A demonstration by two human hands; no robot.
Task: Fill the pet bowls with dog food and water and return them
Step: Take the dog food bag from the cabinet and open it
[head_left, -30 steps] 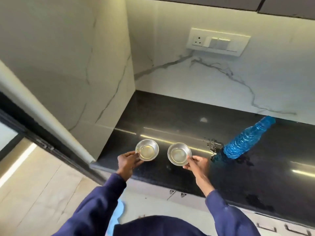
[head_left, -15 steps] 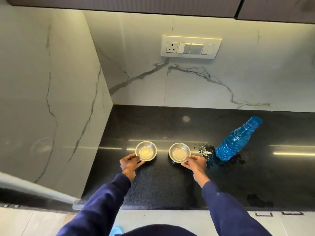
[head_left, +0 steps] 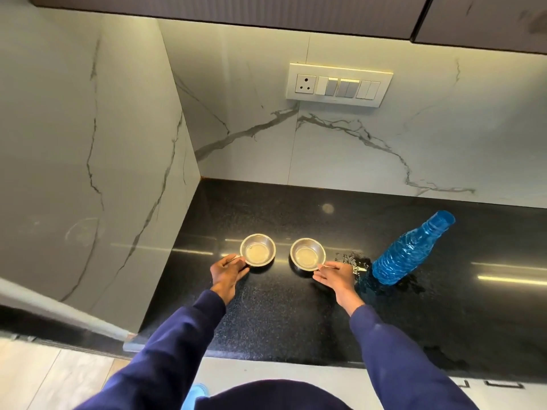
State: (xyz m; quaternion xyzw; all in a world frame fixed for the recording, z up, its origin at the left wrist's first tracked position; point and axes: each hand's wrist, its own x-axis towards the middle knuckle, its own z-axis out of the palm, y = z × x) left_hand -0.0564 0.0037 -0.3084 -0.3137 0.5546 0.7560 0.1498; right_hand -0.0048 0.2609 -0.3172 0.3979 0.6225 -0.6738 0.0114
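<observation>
Two small steel bowls stand side by side on the black counter [head_left: 266, 315]. My left hand [head_left: 229, 269] pinches the near-left rim of the left bowl [head_left: 258, 253], thumb on top and fingers below. The right bowl [head_left: 307, 254] has my right hand [head_left: 334, 275] at its near-right edge, fingers spread and loose, thumb tip just touching the rim. Both bowls show pale, shiny insides; I cannot tell what is in them. A blue ribbed plastic water bottle [head_left: 410, 250] stands right of the bowls, apart from my right hand.
Spilled water [head_left: 352, 260] glistens on the counter between the right bowl and the bottle. A marble wall [head_left: 97, 173] closes off the left side and a switch panel [head_left: 339, 84] sits on the back wall. Dark upper cabinets [head_left: 296, 10] hang overhead.
The bowls moved from the counter's front edge further onto the counter and now rest there. My right hand has loosened from its bowl. The view swung right and up.
</observation>
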